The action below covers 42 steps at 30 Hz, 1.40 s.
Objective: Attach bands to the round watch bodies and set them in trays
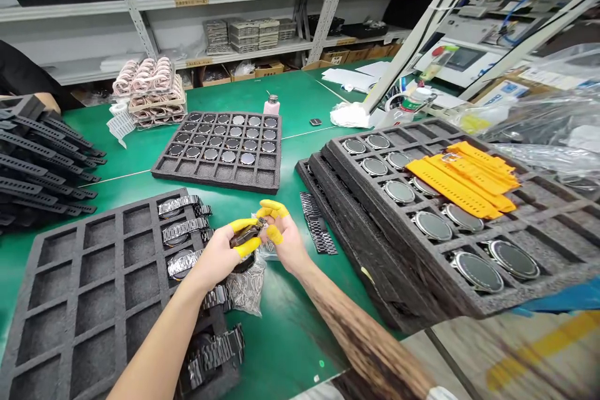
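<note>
Both hands are meeting just above the near edge of the green table (290,325), pinching one small dark watch (244,234) between them. The left hand (220,256) is curling its yellow-capped fingers (244,225) around the watch from the left, and the right hand (281,234) is closing its capped fingertips (274,234) on the watch's right end. Directly under the watch, a clear bag of small metal parts (246,287) is lying on the table. Left of the watch, a grey foam tray (94,287) is holding watches with metal bands (182,228) along its right column. Just right of the watch, a dark metal band (316,222) is lying flat. Further right, stacked foam trays (375,225) are carrying round watch faces (431,225) and a heap of yellow straps (464,178). Beyond the watch, another tray of watch faces (225,147) is sitting mid-table, with a small pink-capped bottle (271,104) behind it. Far left of the watch, black straps (42,162) are lying in a pile, and pink straps (150,90) are stacked behind them.
</note>
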### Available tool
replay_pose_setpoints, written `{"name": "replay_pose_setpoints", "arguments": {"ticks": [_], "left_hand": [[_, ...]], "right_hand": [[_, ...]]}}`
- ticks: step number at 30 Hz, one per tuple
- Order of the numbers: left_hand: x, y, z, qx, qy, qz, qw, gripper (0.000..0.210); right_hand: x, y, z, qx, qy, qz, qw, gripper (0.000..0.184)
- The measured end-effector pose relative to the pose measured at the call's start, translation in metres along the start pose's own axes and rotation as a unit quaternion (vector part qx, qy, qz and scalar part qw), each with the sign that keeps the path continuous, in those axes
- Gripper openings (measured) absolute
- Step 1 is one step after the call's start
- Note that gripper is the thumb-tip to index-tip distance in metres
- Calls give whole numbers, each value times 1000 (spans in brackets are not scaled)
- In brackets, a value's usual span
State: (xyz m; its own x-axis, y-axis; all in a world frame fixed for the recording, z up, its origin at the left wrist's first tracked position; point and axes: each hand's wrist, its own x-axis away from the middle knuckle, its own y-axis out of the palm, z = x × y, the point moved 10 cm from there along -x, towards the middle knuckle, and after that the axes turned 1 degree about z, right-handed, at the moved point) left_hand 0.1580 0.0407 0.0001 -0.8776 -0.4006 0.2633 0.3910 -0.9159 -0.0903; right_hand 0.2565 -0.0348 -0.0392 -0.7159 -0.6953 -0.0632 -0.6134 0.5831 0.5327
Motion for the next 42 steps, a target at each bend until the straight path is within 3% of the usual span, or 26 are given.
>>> {"name": "replay_pose_setpoints", "arguments": {"ticks": [3, 5, 7, 10, 12, 14, 17, 24, 31, 37, 42], "left_hand": [[4, 10, -10, 96, -78, -38, 992, 48], [2, 2, -11, 124, -72, -8, 990, 49], [-1, -18, -7, 95, -20, 62, 993, 43], [-1, -40, 14, -65, 123, 129, 982, 33], [2, -36, 25, -187, 199, 113, 955, 41], [4, -27, 25, -271, 227, 75, 933, 59], [7, -16, 23, -334, 233, 41, 913, 72], [9, -12, 29, -368, 240, 45, 897, 66], [7, -23, 26, -371, 212, 82, 901, 64], [6, -22, 22, -380, 211, 69, 898, 65], [5, -25, 24, -352, 215, 80, 907, 58]], "right_hand": [[-3, 5, -4, 23, -27, -40, 999, 50], [-5, 0, 0, -28, -8, -17, 999, 46], [-3, -2, 8, -109, 27, 0, 994, 48], [8, 19, 20, -159, 87, -62, 981, 53], [19, 34, 26, -135, 116, -116, 977, 54], [27, 43, 32, -113, 133, -142, 974, 52], [29, 46, 31, -108, 132, -145, 975, 47], [23, 45, 25, -100, 124, -142, 977, 50], [29, 44, 43, -223, 133, -55, 964, 48], [32, 49, 47, -196, 149, -112, 963, 46], [29, 47, 37, -209, 138, -94, 964, 41]]}}
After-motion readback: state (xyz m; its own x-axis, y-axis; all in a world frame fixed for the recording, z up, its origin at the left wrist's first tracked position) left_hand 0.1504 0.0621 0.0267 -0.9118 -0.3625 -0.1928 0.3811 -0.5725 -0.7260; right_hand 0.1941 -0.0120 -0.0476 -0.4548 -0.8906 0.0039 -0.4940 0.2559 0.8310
